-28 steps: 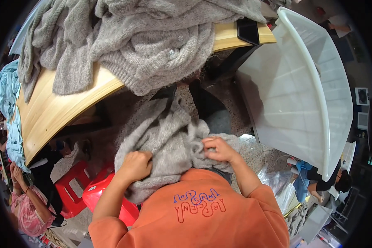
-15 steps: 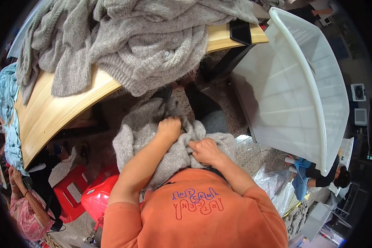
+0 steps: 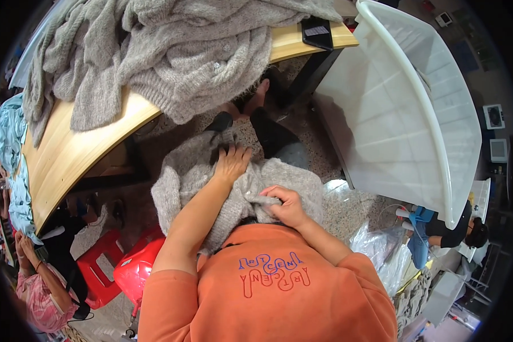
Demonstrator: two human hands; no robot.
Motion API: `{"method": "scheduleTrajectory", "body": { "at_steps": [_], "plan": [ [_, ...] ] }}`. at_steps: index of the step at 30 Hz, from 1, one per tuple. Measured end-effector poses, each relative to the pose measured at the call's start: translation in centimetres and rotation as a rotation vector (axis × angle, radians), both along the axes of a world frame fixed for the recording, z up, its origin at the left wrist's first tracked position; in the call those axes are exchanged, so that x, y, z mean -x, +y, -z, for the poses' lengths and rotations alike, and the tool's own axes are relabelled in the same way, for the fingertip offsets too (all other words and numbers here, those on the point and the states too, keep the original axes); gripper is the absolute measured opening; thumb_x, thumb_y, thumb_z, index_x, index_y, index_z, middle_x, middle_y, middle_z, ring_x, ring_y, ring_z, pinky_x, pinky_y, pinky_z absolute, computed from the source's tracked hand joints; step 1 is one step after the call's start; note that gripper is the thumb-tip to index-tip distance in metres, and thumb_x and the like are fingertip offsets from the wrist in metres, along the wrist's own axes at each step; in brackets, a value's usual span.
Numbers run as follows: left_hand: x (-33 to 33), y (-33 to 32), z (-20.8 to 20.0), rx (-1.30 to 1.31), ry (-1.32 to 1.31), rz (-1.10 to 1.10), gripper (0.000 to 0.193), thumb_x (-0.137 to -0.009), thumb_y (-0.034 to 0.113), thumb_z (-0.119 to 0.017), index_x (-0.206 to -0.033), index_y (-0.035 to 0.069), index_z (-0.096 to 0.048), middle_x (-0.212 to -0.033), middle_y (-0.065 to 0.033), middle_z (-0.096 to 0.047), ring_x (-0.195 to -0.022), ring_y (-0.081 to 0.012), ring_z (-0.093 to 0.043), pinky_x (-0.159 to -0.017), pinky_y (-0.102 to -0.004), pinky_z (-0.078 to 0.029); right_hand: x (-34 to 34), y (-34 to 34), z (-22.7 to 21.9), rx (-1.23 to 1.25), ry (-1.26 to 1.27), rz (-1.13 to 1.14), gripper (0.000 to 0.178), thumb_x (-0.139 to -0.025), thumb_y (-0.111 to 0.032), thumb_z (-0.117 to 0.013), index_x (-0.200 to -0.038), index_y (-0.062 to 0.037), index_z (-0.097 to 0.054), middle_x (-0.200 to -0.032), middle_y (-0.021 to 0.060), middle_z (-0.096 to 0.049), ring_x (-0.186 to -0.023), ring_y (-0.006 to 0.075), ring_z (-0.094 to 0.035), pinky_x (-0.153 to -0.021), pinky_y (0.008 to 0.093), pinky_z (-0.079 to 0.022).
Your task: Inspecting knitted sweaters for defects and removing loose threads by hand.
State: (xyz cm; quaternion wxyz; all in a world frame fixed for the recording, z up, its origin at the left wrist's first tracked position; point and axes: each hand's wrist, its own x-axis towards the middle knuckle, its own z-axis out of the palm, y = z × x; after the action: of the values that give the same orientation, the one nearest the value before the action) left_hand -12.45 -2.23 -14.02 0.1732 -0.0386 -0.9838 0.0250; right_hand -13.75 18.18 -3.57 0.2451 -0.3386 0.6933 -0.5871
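A fuzzy grey knit garment (image 3: 194, 171) lies bunched across my lap, so its full shape is hidden in folds. My left hand (image 3: 232, 163) rests on its upper part with the fingers stretched out and apart. Closer to my body, my right hand (image 3: 286, 206) is closed on a folded edge of the same knit, lifting it slightly. Beyond my knees, more grey knitwear (image 3: 182, 62) is heaped on the wooden table (image 3: 97, 134) and hangs over its front edge.
A phone (image 3: 317, 34) lies at the table's right end. Beside it stands a large white plastic bin (image 3: 376, 119). Red stools (image 3: 102, 273) are at my left. Light blue cloth (image 3: 18, 188) hangs off the table's left side, near another person (image 3: 48, 290). Clear plastic (image 3: 376, 251) lies on the floor.
My left hand has gone from a closed grip to outstretched fingers on the knit. My right hand has shifted slightly right, raising a fold of the garment.
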Motion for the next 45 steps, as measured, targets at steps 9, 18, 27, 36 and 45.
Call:
{"method": "scheduleTrajectory", "body": {
  "at_steps": [9,18,27,36,45],
  "plan": [
    [-0.6,0.8,-5.1,-0.903,-0.268,-0.352,0.014,-0.069,0.004,-0.055,-0.082,0.004,-0.058,-0.081,-0.0219,-0.061,-0.076,-0.0385,-0.060,-0.069,-0.0448,-0.048,-0.3,2.5,-2.0,-0.387,-0.029,-0.022,0.043,-0.071,-0.016,-0.067,-0.109,-0.0016,-0.053,-0.073,0.0122,-0.063,-0.058,0.0176,-0.060,-0.054,0.0299,-0.046],
    [-1.4,0.3,-5.6,-0.345,-0.513,-0.577,0.030,-0.076,0.012,-0.057,-0.098,-0.005,-0.049,-0.082,-0.0189,-0.060,-0.073,-0.0302,-0.064,-0.059,-0.0362,-0.053,-0.5,0.9,-2.7,-0.555,0.201,-0.218,0.035,-0.074,-0.015,-0.064,-0.108,-0.0097,-0.059,-0.080,0.0134,-0.065,-0.068,0.0280,-0.063,-0.062,0.0331,-0.048],
    [-2.1,-1.0,-7.4,-0.421,-0.556,-0.584,0.015,-0.074,0.007,-0.055,-0.087,0.001,-0.057,-0.087,-0.0166,-0.061,-0.080,-0.0299,-0.063,-0.067,-0.0376,-0.052,0.4,1.8,-3.9,0.018,0.365,-0.160,0.045,-0.053,0.004,-0.053,-0.097,-0.0030,-0.060,-0.105,0.0148,-0.058,-0.103,0.0292,-0.053,-0.079,0.0342,-0.046],
    [-2.5,-0.4,-12.1,-1.425,0.251,-0.373,0.003,-0.082,0.000,-0.053,-0.085,0.001,-0.054,-0.073,0.0046,-0.051,-0.064,-0.0038,-0.043,-0.056,-0.0185,-0.037,2.5,2.0,-7.9,-0.006,-0.133,-0.380,0.035,-0.054,0.009,-0.052,-0.088,0.0016,-0.060,-0.090,0.0127,-0.063,-0.085,0.0247,-0.062,-0.071,0.0294,-0.047],
    [-4.9,3.9,-18.8,-1.552,-0.337,0.282,0.013,-0.080,0.001,-0.059,-0.092,0.001,-0.056,-0.074,-0.0015,-0.057,-0.065,-0.0055,-0.051,-0.056,-0.0223,-0.043,3.8,-0.1,-9.9,0.157,0.296,-0.326,0.024,-0.063,0.007,-0.055,-0.086,-0.0005,-0.059,-0.108,0.0149,-0.054,-0.075,0.0234,-0.057,-0.069,0.0281,-0.045]
  ]
}}
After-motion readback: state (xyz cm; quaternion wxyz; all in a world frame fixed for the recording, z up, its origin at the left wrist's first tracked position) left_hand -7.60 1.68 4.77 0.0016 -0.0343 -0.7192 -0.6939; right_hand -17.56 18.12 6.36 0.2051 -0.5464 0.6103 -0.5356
